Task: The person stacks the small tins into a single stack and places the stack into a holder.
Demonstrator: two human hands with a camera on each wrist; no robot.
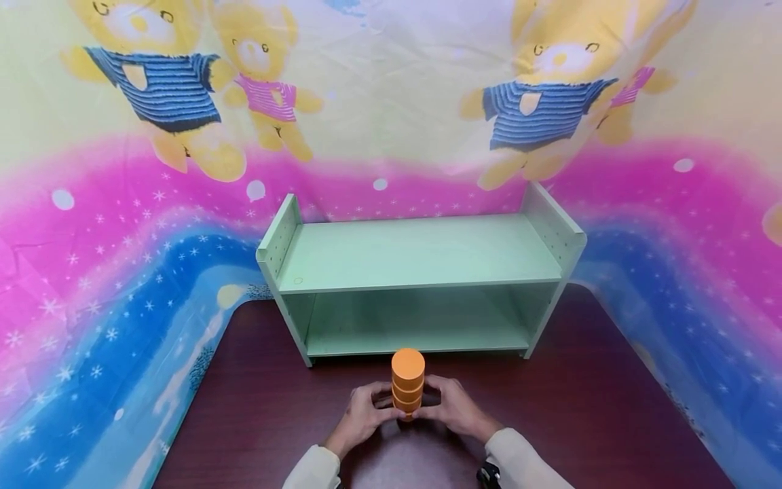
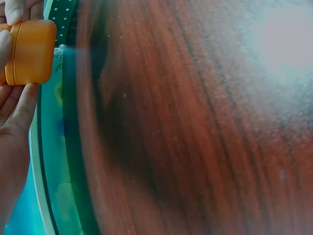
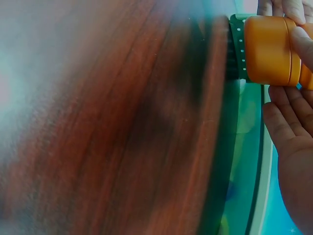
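An orange cylinder with ring-like grooves, like round containers stacked together, stands upright in front of the shelf. My left hand grips its left side between thumb and fingers. From the other side my right hand holds it the same way, both thumbs on the near face. The left wrist view shows the cylinder at the upper left edge, its rounded end and a seam visible. In the right wrist view the cylinder sits at the upper right, partly cut off. Whether its base touches the table is unclear.
A pale green two-tier shelf with raised side panels stands at the back of the dark red-brown table. Behind and on both sides hangs a colourful cloth printed with bears.
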